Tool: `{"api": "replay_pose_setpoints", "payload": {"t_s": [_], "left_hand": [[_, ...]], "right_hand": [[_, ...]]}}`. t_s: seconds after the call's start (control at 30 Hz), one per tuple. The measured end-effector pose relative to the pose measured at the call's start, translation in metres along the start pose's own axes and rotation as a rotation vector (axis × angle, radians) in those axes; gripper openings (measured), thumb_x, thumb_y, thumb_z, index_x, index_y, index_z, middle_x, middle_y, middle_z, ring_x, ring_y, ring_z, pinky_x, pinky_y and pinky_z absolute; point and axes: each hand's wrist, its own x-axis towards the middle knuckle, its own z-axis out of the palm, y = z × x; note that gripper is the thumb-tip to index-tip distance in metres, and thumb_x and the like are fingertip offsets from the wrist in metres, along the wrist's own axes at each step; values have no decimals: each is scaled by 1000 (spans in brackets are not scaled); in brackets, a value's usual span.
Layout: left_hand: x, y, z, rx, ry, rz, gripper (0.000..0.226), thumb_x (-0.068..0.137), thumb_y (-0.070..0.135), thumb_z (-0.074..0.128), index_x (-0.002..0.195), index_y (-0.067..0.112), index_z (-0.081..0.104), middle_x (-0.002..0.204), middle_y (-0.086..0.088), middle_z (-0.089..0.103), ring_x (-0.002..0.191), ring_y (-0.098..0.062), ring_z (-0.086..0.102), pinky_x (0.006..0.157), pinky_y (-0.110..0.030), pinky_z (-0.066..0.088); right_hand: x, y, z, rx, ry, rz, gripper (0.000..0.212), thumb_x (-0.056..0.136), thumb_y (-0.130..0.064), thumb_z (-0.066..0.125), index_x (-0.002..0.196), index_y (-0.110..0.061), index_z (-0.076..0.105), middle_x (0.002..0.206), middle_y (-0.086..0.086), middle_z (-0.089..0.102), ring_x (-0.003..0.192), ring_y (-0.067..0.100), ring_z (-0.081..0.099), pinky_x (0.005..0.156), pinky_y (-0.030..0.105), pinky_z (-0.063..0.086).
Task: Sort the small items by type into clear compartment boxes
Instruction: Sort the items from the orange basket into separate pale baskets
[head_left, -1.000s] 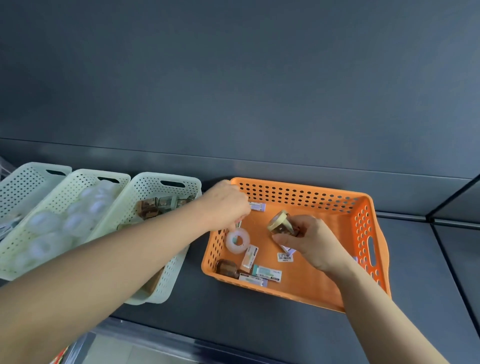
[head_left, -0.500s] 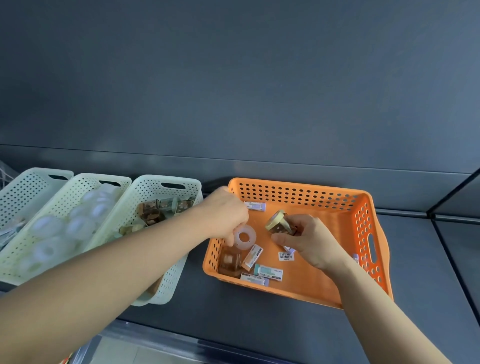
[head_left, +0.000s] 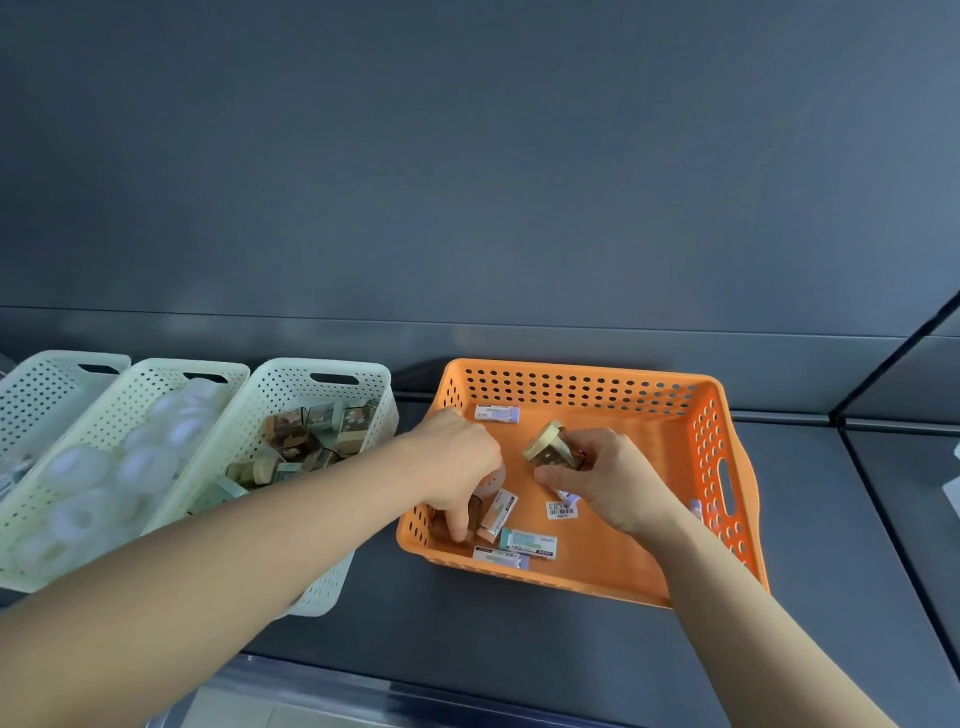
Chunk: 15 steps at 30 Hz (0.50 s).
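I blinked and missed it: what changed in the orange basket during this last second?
The left hand moved across the orange basket from far-left toward near-left corner, fingers now down at a small brown box; the white tape roll is nearly hidden beneath it. The right hand still holds the gold-lidded box. The basket itself stayed put.
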Motion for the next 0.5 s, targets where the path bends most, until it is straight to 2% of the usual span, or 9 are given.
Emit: {"api": "replay_pose_setpoints", "payload": {"t_s": [0.03,0.1,0.17,0.3,0.37,0.43,0.5], "left_hand": [[-1,0,1,-2,4,-4,54,63,60,78,96,20,62,84,5,60,89,-20,55,72,-29,31],[-3,0,4,-22,12,0,58,63,57,79,104,21,58,81,8,56,87,-20,55,79,-30,36],[-4,1,8,-66,15,4,63,64,54,80,112,23,55,87,8,59,88,-20,55,85,-31,36],[-5,-1,11,-226,31,-45,65,68,45,81,122,24,51,103,6,62,103,-22,55,76,-29,37],[-10,-9,9,-376,79,-73,63,67,42,82,119,28,50,109,10,64,98,-16,58,73,-28,42],[-23,-21,3,-614,171,-122,61,65,39,82,117,36,49,110,18,65,86,-6,61,70,-27,48],[-45,-35,0,-824,313,-195,56,65,35,83,110,41,51,105,24,64,77,1,59,66,-24,47]], "right_hand": [[0,1,0,-1,4,1,2,81,-17,73,82,-15,73,76,12,69,57,10,52,53,23,43],[0,3,0,8,11,-2,3,81,-18,74,84,-17,73,77,10,71,61,23,58,58,36,49],[-1,4,-1,13,16,-2,5,81,-19,74,85,-17,74,79,8,72,72,33,63,64,44,52],[-2,3,-1,7,33,4,9,80,-20,75,88,-18,74,83,9,72,82,36,64,72,48,53],[-3,-2,-3,16,57,-10,10,79,-20,75,89,-18,74,85,7,72,83,33,65,75,46,53],[-4,-10,-5,23,77,-34,9,80,-18,75,89,-18,74,82,6,71,73,27,62,67,39,51],[-2,-21,-2,-6,70,-79,6,80,-18,75,86,-17,73,79,9,68,65,18,53,60,32,44]]}}
